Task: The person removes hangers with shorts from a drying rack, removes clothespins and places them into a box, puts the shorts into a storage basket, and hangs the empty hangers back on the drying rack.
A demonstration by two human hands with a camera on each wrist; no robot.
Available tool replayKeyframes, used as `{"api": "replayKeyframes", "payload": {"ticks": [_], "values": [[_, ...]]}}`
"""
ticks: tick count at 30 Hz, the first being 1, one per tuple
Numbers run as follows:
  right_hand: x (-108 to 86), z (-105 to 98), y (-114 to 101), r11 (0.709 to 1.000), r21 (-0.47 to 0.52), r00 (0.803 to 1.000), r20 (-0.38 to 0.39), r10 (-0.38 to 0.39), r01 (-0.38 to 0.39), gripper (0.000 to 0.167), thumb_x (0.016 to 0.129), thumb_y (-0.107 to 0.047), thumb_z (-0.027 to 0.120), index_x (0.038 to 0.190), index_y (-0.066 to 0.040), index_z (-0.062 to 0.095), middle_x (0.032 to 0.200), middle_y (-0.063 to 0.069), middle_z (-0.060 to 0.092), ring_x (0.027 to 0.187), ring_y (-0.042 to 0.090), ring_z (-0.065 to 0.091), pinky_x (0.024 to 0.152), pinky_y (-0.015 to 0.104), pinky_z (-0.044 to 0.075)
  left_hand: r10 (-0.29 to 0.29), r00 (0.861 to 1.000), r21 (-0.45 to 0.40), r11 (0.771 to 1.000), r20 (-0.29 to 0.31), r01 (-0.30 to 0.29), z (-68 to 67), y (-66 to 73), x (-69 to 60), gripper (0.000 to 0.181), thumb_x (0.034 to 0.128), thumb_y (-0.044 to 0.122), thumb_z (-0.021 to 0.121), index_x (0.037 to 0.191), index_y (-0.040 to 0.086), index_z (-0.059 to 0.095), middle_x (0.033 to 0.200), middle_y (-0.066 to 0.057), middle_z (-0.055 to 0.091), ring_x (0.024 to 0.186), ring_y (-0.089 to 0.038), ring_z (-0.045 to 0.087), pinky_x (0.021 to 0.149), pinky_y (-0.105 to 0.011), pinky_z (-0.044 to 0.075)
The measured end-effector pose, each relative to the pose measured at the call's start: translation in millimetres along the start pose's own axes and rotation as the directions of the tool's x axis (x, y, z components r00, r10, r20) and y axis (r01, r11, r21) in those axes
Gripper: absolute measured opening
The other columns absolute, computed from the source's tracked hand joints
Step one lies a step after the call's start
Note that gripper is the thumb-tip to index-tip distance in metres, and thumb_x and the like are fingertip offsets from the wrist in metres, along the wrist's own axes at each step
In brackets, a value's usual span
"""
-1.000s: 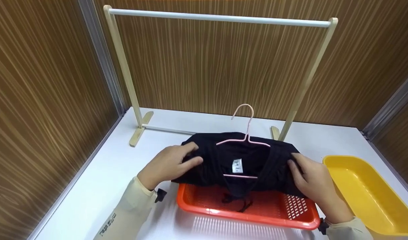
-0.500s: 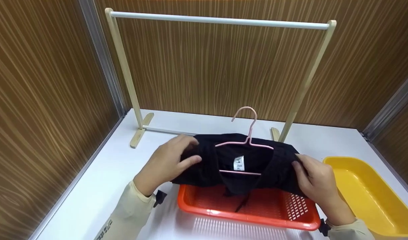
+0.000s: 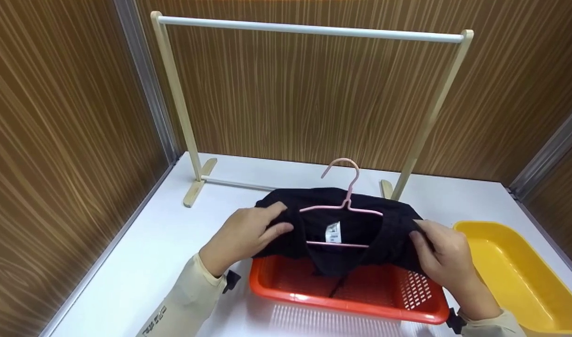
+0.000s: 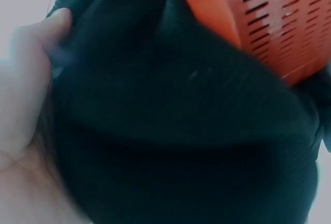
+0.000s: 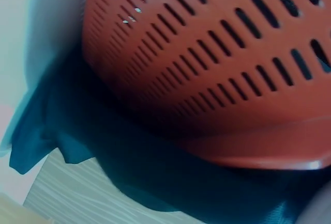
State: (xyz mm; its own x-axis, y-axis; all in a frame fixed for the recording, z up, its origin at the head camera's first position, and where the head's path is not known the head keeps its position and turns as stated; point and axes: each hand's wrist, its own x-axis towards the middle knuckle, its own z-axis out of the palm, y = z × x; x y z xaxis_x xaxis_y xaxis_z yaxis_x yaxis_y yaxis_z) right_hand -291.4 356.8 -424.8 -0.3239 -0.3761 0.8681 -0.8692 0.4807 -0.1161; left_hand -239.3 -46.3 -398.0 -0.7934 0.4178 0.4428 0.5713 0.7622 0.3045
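Observation:
A black shirt [image 3: 342,262] is spread over a pink clothes hanger [image 3: 350,187], whose hook sticks up out of the neck opening. A white label shows inside the collar. My left hand [image 3: 241,236] grips the shirt's left shoulder; in the left wrist view the thumb [image 4: 59,22] lies against the dark cloth. At the opposite shoulder my right hand [image 3: 442,250] holds the fabric, its other fingers hidden behind the cloth. Below the shirt stands a red perforated basket [image 3: 351,309], partly covered by it. A dark cord hangs down into the basket.
Behind the shirt stands a clothes rack with a white top rail [image 3: 309,29] and wooden uprights. A yellow tray [image 3: 515,276] sits at the right on the white table [image 3: 141,276]. Wood-patterned panels enclose the back and sides.
The hanger's hook has sunk slightly lower and tilted towards me. My left hand has shifted a little to the right along the shoulder; the right hand stays at its shoulder.

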Motion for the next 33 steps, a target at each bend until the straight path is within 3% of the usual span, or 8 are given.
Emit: {"api": "replayKeyframes", "payload": {"ticks": [3,7,12,16,20,27,33], "values": [[2.2,-2,-5,0.998,0.055,0.997,0.073,0.030,-0.034,0.017,0.094,-0.011,0.066,0.103,0.001,0.073,0.089,0.009,0.074,0.077,0.022,0.069,0.087,0.014,0.048,0.017,0.998,0.058,0.998,-0.061,-0.013,0.2,1.5,0.4,0.033,0.1032,0.047,0.058,0.096,0.015,0.056,0.061,0.007,0.040,0.056,-0.014,0.050,0.055,-0.031,0.040],[5.0,-3,-17,0.990,0.069,0.978,0.174,0.110,-0.124,0.039,0.074,0.004,0.076,0.112,-0.002,0.070,0.095,0.006,0.074,0.078,0.019,0.068,0.080,0.019,0.049,0.045,0.985,0.100,0.995,-0.168,-0.028,-0.8,1.7,-0.3,0.030,0.1015,0.042,0.064,0.087,0.017,0.055,0.060,0.009,0.035,0.052,-0.012,0.045,0.052,-0.029,0.034],[6.4,-2,-27,0.961,0.131,0.952,0.220,0.211,-0.243,0.054,0.075,0.011,0.079,0.125,0.001,0.062,0.103,0.008,0.074,0.089,0.010,0.067,0.085,0.014,0.046,0.080,0.967,0.044,0.997,-0.242,-0.071,-1.3,2.9,0.4,0.022,0.1006,0.034,0.068,0.089,0.018,0.060,0.067,0.008,0.049,0.060,-0.010,0.050,0.056,-0.029,0.041],[6.6,-1,-30,0.961,0.146,0.949,0.247,0.196,-0.236,0.066,0.077,0.015,0.078,0.138,-0.002,0.058,0.113,0.011,0.074,0.107,0.003,0.066,0.097,0.011,0.043,0.107,0.969,-0.006,0.994,-0.222,-0.111,-0.7,5.2,2.3,0.013,0.1018,0.029,0.067,0.103,0.017,0.067,0.086,0.008,0.066,0.072,-0.007,0.060,0.067,-0.028,0.053],[6.9,0,-30,0.982,0.085,0.958,0.247,0.145,-0.170,0.061,0.078,0.009,0.080,0.135,-0.010,0.065,0.113,0.010,0.075,0.105,0.009,0.070,0.097,0.011,0.043,0.107,0.978,-0.014,0.994,-0.178,-0.111,-2.0,8.2,2.9,0.014,0.1024,0.029,0.066,0.110,0.017,0.069,0.097,0.009,0.071,0.080,-0.006,0.065,0.073,-0.030,0.056],[4.2,0,-31,0.982,0.138,0.968,0.230,0.098,-0.132,0.051,0.077,0.007,0.082,0.124,-0.006,0.067,0.106,0.004,0.075,0.092,0.009,0.068,0.090,0.012,0.046,0.069,0.990,0.002,0.998,-0.124,-0.070,-5.2,15.1,1.3,0.033,0.0982,0.050,0.065,0.105,0.019,0.070,0.088,0.009,0.073,0.070,-0.007,0.064,0.065,-0.032,0.054],[6.0,2,-34,0.986,0.132,0.966,0.250,0.068,-0.104,0.043,0.080,0.000,0.083,0.120,-0.007,0.068,0.103,0.000,0.074,0.088,0.012,0.067,0.090,0.013,0.047,0.095,0.990,-0.026,0.995,-0.101,-0.098,-3.7,16.6,1.2,0.028,0.0988,0.046,0.066,0.098,0.018,0.069,0.083,0.011,0.065,0.069,-0.005,0.055,0.064,-0.027,0.050]]}}
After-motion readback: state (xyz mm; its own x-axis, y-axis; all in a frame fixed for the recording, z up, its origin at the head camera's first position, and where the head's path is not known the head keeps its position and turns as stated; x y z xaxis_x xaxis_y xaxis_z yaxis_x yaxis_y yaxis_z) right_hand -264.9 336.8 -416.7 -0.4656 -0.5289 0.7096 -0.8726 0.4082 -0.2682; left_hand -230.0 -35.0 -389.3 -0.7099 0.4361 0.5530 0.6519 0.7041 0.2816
